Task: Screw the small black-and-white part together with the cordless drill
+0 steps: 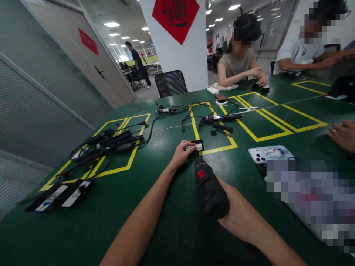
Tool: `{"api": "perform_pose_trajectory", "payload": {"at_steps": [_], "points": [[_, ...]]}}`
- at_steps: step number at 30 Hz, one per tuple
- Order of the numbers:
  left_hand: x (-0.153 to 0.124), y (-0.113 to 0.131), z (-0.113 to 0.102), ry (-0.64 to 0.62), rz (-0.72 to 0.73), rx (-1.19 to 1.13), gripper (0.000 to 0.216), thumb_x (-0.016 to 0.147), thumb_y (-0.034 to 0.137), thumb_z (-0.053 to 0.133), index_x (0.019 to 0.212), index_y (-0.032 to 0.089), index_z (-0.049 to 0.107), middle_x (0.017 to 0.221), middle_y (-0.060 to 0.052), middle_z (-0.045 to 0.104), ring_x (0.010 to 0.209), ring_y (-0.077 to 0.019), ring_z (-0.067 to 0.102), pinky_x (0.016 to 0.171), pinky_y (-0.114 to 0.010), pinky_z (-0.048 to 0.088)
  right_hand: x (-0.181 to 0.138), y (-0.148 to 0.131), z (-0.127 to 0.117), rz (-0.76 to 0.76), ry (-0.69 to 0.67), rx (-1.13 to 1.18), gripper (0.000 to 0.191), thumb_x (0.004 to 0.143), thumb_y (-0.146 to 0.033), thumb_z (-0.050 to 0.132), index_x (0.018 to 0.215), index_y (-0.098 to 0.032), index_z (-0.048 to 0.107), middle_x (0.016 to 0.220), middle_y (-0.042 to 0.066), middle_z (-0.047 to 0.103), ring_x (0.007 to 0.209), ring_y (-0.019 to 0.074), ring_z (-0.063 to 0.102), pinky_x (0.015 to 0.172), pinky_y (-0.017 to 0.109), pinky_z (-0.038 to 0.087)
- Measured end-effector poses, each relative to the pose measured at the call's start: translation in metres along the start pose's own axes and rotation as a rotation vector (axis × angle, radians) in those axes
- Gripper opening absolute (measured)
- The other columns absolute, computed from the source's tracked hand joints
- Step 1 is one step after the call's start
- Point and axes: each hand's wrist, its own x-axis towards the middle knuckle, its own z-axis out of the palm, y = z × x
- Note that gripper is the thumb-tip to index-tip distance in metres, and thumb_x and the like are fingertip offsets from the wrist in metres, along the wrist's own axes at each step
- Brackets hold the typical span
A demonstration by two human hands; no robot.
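A black power screwdriver [208,190] with a red switch is in my right hand [231,207], whose fingers are wrapped round its handle, largely hidden behind the tool body. Its bit points away from me and reaches the near side of a small black-and-white part [198,146] on the table. My left hand [183,152], with a ring on one finger, grips that part from the left, its fingertips on the white piece. Whether the bit sits in a screw is too small to tell.
Black cables and adapters [116,144] lie at left, near two black-and-white strips [73,194]. Beyond my hands are more cables and a black tool [227,117]. A phone [270,153] lies at right, near another person's hand [344,135]. Two people sit across the green table [155,229].
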Motion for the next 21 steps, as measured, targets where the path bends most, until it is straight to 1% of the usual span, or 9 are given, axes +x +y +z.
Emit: {"api": "perform_pose_trajectory", "payload": {"at_steps": [5,9,13,16,18,21], "points": [[0.0,0.0,0.0,-0.004,0.01,-0.003,0.018,0.083,0.034,0.064,0.094,0.021,0.072,0.1,-0.006,0.066,0.108,-0.0229,0.058,0.097,-0.036,0.042,0.0,0.002,-0.001,-0.034,0.007,0.018,0.048,0.078,-0.009,0.054,0.123,-0.024,0.05,0.107,0.004,0.064,0.095,0.0194,0.062,0.085,0.033,0.049],[-0.001,0.001,-0.001,-0.009,0.018,-0.001,0.019,0.083,0.034,0.063,0.096,0.022,0.072,0.101,-0.006,0.065,0.107,-0.0228,0.058,0.095,-0.036,0.043,-0.001,0.002,-0.003,-0.047,0.027,0.016,0.047,0.078,-0.007,0.051,0.12,-0.026,0.05,0.104,0.001,0.064,0.091,0.0164,0.061,0.086,0.031,0.048],[-0.001,0.001,-0.001,-0.008,0.018,0.008,0.02,0.084,0.034,0.063,0.096,0.022,0.072,0.101,-0.006,0.065,0.107,-0.0228,0.058,0.095,-0.036,0.043,-0.004,0.006,-0.003,-0.027,0.141,-0.053,0.058,0.076,-0.008,0.053,0.129,-0.03,0.045,0.112,0.0,0.063,0.1,0.018,0.061,0.088,0.032,0.048],[-0.001,0.001,-0.001,-0.007,0.011,0.009,0.019,0.084,0.034,0.062,0.096,0.022,0.072,0.101,-0.005,0.065,0.106,-0.0223,0.059,0.094,-0.036,0.043,-0.007,0.011,0.0,-0.006,0.221,-0.123,0.058,0.075,-0.009,0.054,0.129,-0.029,0.046,0.115,0.002,0.063,0.103,0.0205,0.062,0.09,0.034,0.047],[-0.001,0.001,-0.001,-0.01,0.009,0.008,0.019,0.084,0.033,0.062,0.096,0.022,0.072,0.101,-0.005,0.064,0.106,-0.0221,0.058,0.094,-0.036,0.044,-0.01,0.015,0.003,0.014,0.274,-0.153,0.053,0.074,-0.01,0.056,0.124,-0.027,0.051,0.114,0.003,0.064,0.103,0.0223,0.062,0.089,0.035,0.047],[-0.001,0.003,-0.002,-0.015,0.009,0.01,0.019,0.084,0.034,0.062,0.096,0.022,0.072,0.101,-0.005,0.064,0.107,-0.0223,0.058,0.095,-0.036,0.043,-0.013,0.02,0.005,0.084,0.347,-0.195,0.029,0.076,-0.015,0.056,0.104,-0.023,0.059,0.1,0.004,0.067,0.091,0.0241,0.064,0.077,0.035,0.049]]}}
